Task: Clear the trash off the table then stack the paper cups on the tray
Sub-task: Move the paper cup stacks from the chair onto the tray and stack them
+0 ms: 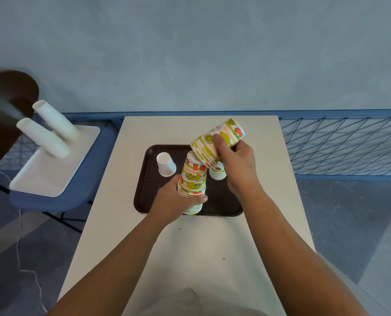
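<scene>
Now stacking is under way: on the tray point(147, 190) a white cup point(166, 164) stands inverted at left, the left hand point(174, 204) wraps the standing stack point(193, 176), and the right hand point(238, 163) grips a tilted stack point(203, 149) at its top. Next, it probably needs righting, then nesting.

Fruit-print cups point(193, 179) — dark brown tray point(144, 190) — plain white cup point(166, 164)
</scene>
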Motion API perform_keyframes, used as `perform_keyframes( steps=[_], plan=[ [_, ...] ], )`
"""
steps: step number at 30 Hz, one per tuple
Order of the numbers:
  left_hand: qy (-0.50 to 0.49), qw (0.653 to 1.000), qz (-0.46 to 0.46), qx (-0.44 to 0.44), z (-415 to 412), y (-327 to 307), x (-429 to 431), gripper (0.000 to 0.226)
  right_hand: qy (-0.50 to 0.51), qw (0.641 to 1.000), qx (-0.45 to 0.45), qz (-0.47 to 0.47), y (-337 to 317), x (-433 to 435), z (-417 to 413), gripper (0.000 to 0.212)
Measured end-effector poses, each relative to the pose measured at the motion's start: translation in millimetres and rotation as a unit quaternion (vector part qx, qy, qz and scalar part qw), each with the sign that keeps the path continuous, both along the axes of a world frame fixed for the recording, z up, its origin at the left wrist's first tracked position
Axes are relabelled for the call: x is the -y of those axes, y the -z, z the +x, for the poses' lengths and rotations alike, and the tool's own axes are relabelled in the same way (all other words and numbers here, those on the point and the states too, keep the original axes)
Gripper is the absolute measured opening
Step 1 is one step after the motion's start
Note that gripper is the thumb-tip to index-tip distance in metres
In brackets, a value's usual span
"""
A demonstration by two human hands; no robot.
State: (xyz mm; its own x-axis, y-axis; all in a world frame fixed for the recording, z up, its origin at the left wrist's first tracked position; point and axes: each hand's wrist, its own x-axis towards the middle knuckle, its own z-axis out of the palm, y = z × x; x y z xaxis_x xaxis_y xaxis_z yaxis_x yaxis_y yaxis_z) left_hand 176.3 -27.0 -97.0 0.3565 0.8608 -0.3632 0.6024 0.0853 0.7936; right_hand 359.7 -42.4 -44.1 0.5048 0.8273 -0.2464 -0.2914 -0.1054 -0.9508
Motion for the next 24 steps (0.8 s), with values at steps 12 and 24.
perform_keyframes(
  steps=[12,24],
  plan=[
    [-0.012,0.999,-0.015,0.027,4.5,8.3,-11.2,0.064,0.121,0.969,0.204,-0.067,36.8,-31.2,51.2,0.037],
    [-0.017,0.999,-0.021,0.037,2.9,11.9,-20.9,0.067,-0.024,0.914,0.383,-0.131,114.4,-58.0,51.9,0.058]
  ],
)
